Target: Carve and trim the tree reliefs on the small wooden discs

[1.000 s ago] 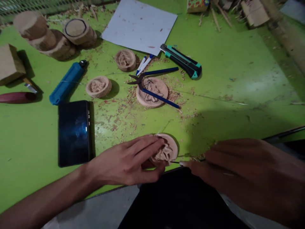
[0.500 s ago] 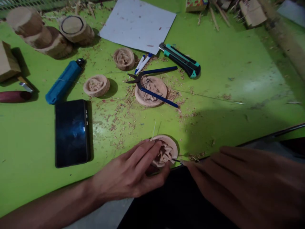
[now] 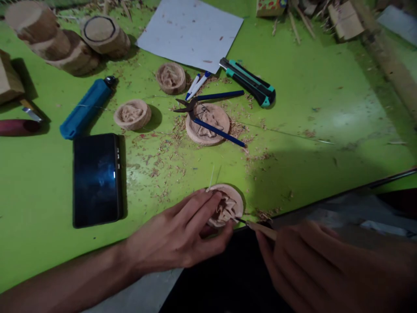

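Observation:
Close to the table's front edge lies a round wooden carving, a shallow disc with a raised rim and a relief cut inside it. My left hand grips it from the left, fingers over the top and thumb along the near side, covering part of the relief. In my right hand is a carving tool with a pale wooden handle and a thin dark metal shaft. Its tip touches the near right rim of the carving, beside my left thumb. My right fingers are wrapped round the handle, most of which they hide.
On the green table lie pliers across another carved disc, two small carved cups, pens, a utility knife, paper, a phone and a blue-handled tool. Wood blocks stand at the back left.
My right hand has shifted down and slightly right, so more of the tool's wooden handle shows. The left hand and the carving stay in place.

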The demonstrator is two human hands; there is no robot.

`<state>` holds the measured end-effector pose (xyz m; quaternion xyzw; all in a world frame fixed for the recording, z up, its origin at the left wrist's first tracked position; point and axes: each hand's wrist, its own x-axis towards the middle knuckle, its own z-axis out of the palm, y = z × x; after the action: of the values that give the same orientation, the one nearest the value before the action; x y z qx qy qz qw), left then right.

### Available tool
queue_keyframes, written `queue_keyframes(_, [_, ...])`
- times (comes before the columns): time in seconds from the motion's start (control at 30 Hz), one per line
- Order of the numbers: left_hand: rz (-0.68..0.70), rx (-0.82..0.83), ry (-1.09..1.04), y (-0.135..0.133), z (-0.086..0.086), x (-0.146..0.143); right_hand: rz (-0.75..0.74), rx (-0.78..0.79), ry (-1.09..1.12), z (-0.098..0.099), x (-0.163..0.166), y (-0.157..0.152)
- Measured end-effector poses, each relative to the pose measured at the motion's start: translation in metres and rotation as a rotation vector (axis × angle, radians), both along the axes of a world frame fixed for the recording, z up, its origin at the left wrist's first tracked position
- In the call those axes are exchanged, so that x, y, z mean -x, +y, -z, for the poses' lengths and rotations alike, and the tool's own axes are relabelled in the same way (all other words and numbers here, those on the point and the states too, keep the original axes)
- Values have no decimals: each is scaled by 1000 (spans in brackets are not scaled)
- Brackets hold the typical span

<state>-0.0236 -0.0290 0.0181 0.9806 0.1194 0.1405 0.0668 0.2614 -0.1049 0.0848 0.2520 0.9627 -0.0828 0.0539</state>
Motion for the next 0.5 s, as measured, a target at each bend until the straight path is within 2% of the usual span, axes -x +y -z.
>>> queue_keyframes(0.3, [-19, -15, -27, -3, -1, -1, 37, -45, 12, -2, 8, 5])
queue_keyframes(0.5, [-14, -1, -19, -2, 1, 1, -199, -209, 9, -8, 3, 15])
